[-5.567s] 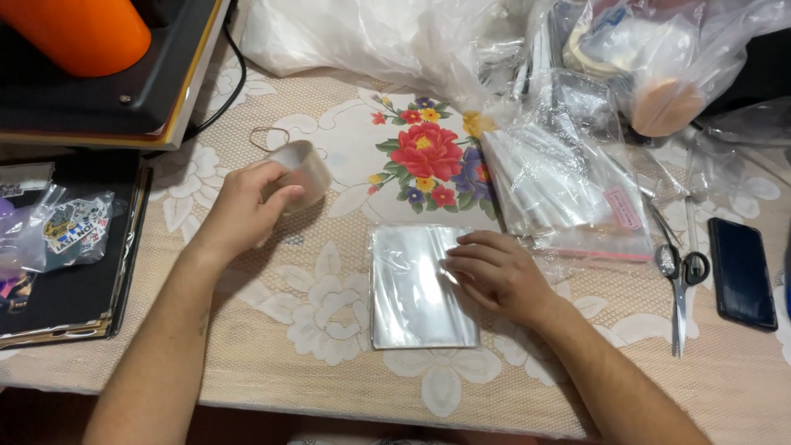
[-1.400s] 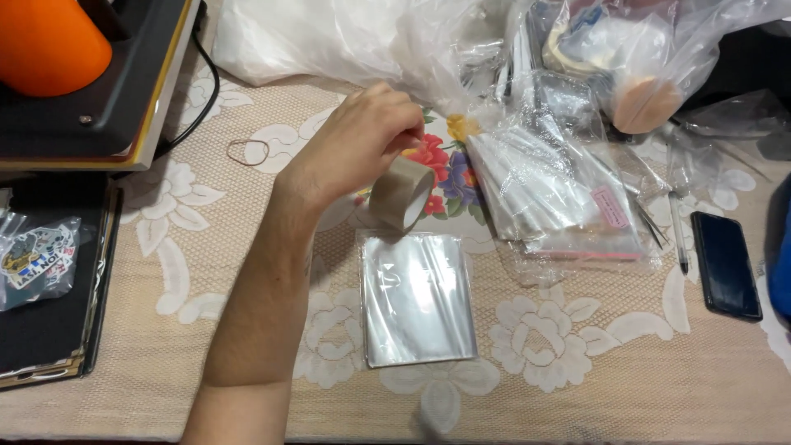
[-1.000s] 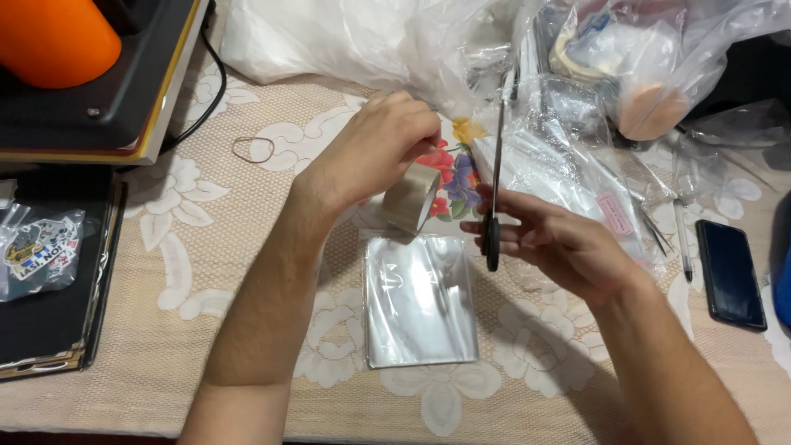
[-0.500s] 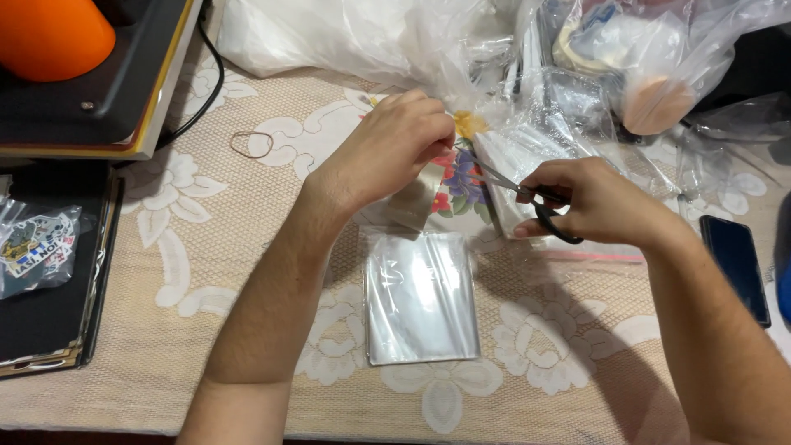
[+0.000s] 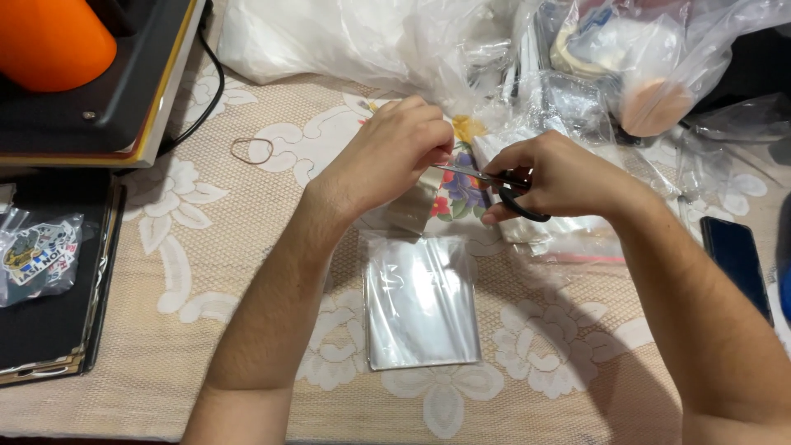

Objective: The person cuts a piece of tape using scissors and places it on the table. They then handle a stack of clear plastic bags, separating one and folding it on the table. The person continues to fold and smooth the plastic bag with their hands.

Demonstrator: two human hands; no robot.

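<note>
Left hand [image 5: 394,156]: pinching tape roll [image 5: 414,208]. Right hand [image 5: 554,177]: gripping black-handled scissors [image 5: 494,183], blades at tape. Clear sleeve [image 5: 420,302] on table [image 5: 148,330].

Warm, even indoor light is falling from above, slightly yellow. Soft shadows are lying under both forearms on the counter [image 5: 247,363], darkest below the right hand [image 5: 560,177]. Glare is running in streaks down the clear sleeve [image 5: 420,301] just below the left hand [image 5: 395,156], and is flaring on the crumpled plastic bags [image 5: 395,41] beyond the hands. Focus is holding sharp at the hands; corners are darkening and softening slightly.
</note>
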